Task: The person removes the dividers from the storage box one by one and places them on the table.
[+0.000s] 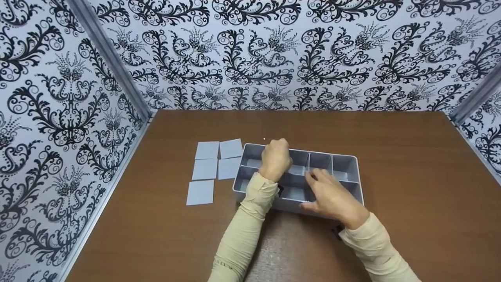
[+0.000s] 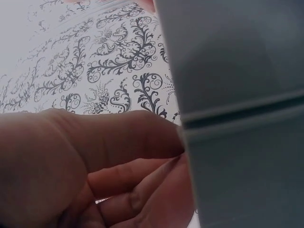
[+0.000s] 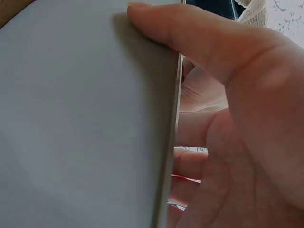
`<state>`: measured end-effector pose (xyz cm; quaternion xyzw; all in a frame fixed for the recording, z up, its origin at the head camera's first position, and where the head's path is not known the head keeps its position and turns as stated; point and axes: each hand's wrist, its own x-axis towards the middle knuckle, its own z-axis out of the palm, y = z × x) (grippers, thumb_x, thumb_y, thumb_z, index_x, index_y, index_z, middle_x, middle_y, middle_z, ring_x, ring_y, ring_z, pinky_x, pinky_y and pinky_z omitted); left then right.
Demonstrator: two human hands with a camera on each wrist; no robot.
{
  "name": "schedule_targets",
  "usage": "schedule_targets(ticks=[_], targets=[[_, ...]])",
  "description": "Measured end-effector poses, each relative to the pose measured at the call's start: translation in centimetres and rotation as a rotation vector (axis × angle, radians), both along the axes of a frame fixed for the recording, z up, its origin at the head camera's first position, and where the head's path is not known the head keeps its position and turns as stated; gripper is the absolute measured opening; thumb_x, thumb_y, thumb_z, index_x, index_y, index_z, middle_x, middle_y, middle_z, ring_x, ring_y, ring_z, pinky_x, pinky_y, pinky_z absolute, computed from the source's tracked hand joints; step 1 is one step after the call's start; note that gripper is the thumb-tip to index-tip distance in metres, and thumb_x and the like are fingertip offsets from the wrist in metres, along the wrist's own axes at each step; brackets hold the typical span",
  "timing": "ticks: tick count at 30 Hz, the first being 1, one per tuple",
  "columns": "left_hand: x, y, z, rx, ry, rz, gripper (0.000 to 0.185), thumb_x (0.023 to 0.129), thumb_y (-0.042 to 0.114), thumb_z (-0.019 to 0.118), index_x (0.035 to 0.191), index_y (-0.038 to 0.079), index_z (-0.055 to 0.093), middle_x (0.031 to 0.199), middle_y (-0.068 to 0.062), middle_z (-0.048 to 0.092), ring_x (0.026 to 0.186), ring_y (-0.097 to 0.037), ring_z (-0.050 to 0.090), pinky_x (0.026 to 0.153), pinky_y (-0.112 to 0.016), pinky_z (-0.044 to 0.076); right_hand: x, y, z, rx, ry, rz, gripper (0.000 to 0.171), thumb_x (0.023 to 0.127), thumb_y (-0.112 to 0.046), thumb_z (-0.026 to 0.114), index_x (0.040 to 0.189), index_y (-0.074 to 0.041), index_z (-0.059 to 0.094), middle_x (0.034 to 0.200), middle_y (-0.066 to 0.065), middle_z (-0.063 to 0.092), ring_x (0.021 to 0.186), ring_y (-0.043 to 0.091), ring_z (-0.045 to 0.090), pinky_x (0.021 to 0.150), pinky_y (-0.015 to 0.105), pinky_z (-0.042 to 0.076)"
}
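A grey divided box (image 1: 296, 203) with several compartments in two rows stands on the table. My left hand (image 1: 276, 158) is over its back row, fingers curled down. In the left wrist view, that hand's thumb and fingers (image 2: 137, 135) pinch at the edge of a grey divider (image 2: 237, 166), with a groove running across the panel. My right hand (image 1: 332, 194) grips the front wall of the box: its thumb lies along the outer face of the wall (image 3: 85, 128), and the other fingers reach over the rim to the inside.
Several flat pale square pieces (image 1: 204, 169) lie on the brown table (image 1: 156, 235) left of the box, close to its left end. Patterned walls (image 1: 258, 55) rise behind the table and at both sides.
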<state>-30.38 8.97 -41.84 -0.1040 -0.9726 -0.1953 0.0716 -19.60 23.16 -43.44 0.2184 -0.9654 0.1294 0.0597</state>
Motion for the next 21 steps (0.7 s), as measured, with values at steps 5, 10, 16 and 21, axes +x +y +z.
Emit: schedule_targets(ticks=[5, 10, 16, 21], targets=[[-0.02, -0.04, 0.08, 0.010, -0.009, -0.004, 0.011, 0.079, 0.005, 0.070, 0.089, 0.006, 0.074, 0.094, -0.016, 0.075, 0.085, -0.033, 0.073, 0.069, -0.044, 0.057, -0.05, 0.03, 0.04, 0.002, -0.007, -0.004, 0.079, 0.071, -0.028, 0.087, 0.130, 0.014, 0.055, 0.121, 0.027, 0.056, 0.115, 0.043, 0.054, 0.102, 0.053, 0.041], [-0.14, -0.15, -0.01, 0.017, 0.012, -0.016, 0.010, 0.078, 0.003, 0.068, 0.086, 0.005, 0.074, 0.093, -0.017, 0.075, 0.085, -0.034, 0.073, 0.069, -0.044, 0.058, -0.04, 0.01, -0.05, 0.008, 0.003, -0.001, 0.080, 0.072, -0.030, 0.087, 0.130, 0.013, 0.055, 0.122, 0.027, 0.056, 0.115, 0.043, 0.054, 0.102, 0.052, 0.041], [-0.20, -0.25, 0.01, 0.022, 0.006, -0.022, 0.010, 0.077, 0.001, 0.067, 0.083, 0.005, 0.074, 0.093, -0.017, 0.075, 0.086, -0.034, 0.073, 0.071, -0.044, 0.057, 0.02, 0.03, -0.10, 0.013, 0.008, 0.006, 0.079, 0.072, -0.030, 0.087, 0.130, 0.014, 0.055, 0.122, 0.028, 0.056, 0.115, 0.043, 0.054, 0.102, 0.052, 0.041], [-0.10, -0.32, 0.06, 0.024, 0.001, -0.018, 0.010, 0.077, 0.002, 0.068, 0.084, 0.006, 0.074, 0.093, -0.017, 0.075, 0.086, -0.034, 0.073, 0.070, -0.044, 0.057, 0.09, -0.05, -0.12, 0.011, 0.019, 0.007, 0.079, 0.072, -0.030, 0.087, 0.130, 0.013, 0.056, 0.122, 0.027, 0.056, 0.114, 0.042, 0.054, 0.102, 0.051, 0.042]])
